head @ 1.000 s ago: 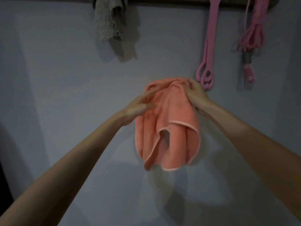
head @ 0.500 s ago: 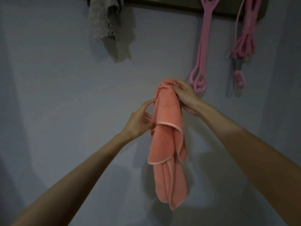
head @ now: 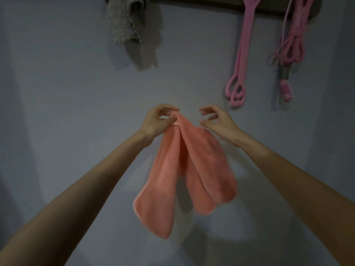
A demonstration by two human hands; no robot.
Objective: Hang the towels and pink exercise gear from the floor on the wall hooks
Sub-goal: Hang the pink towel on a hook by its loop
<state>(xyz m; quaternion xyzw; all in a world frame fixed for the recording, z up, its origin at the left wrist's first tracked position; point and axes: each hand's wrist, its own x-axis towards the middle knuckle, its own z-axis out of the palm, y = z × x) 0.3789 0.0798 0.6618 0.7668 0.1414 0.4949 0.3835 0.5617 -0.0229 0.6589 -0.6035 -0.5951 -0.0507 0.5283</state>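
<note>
The top edge cuts off the dark board [head: 269,4], so its hooks cannot be seen. The room is dim, and the bottom of the orange towel [head: 184,169] looks blurry. A grey towel [head: 124,22] hangs high up, left of the left hand [head: 159,120]. A pink band [head: 242,54] and a pink jump rope [head: 294,45] hang up and right of the right hand [head: 219,121]. Both arms reach out toward the wall [head: 57,93]. The left hand pinches the top of the orange towel, which hangs down below it. The right hand is just beside that top, fingers loosely bent, holding nothing.
</note>
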